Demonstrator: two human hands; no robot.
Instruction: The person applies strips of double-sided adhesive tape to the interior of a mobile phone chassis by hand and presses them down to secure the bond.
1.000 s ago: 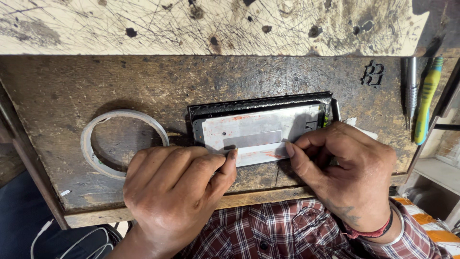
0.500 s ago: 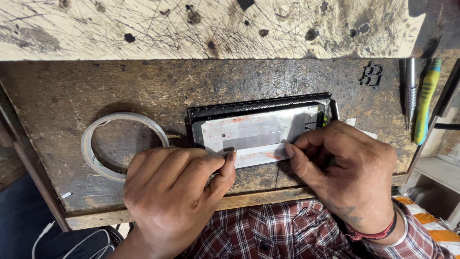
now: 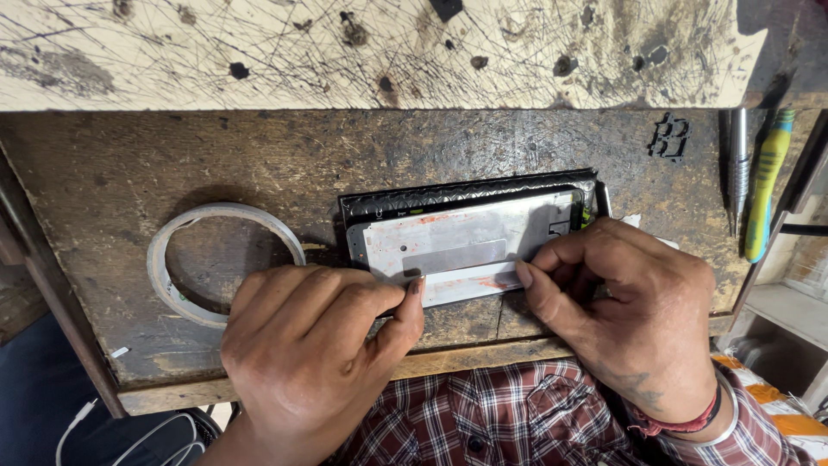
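Head view, looking down. Centre of frame: flat rectangular silver-grey metal panel (image 3: 466, 246) with reddish smears, lying on a dark ridged rectangular tray (image 3: 405, 200) whose edge shows along the panel's upper side. Both sit on my worn, scratched dark wooden desk (image 3: 216, 155).

My left hand (image 3: 315, 345), lower centre-left, fingers curled, thumb tip pressed on the panel's lower edge near its left end. My right hand (image 3: 634, 306), lower right, thumb tip pressed on the same lower edge further right, other fingers bent over the panel's right end. A pale strip (image 3: 466, 286) runs along that edge between the two thumbs; both thumbs touch it. Hands apart, neither closed around anything, each pinning the panel down.

Left of frame: thin whitish ring of tape (image 3: 177, 233), flat on the desk, just beside my left hand. Far right: grey metal pen-shaped tool (image 3: 739, 164) and a green-and-yellow handled tool (image 3: 768, 185), side by side, well apart from the panel.
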